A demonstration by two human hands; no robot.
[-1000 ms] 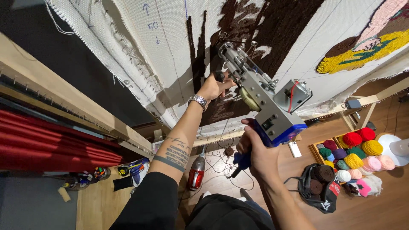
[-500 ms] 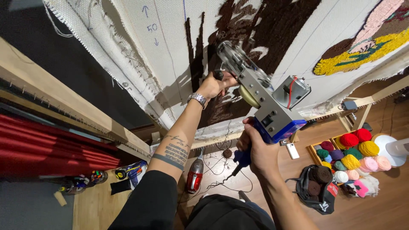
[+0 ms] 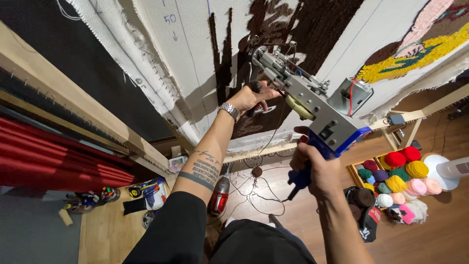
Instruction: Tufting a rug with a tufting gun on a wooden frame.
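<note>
A person presses a metal tufting gun against stretched white cloth. The right hand is clenched round its blue rear grip; the left hand is wrapped round the front handle. It looks heavy and rigid, best held two-handed.

wooden floor way below the grip, red bottle under the left forearm, tray of colourful yarn balls right of the gripping hand, black bag beside it, white fan further right
</note>
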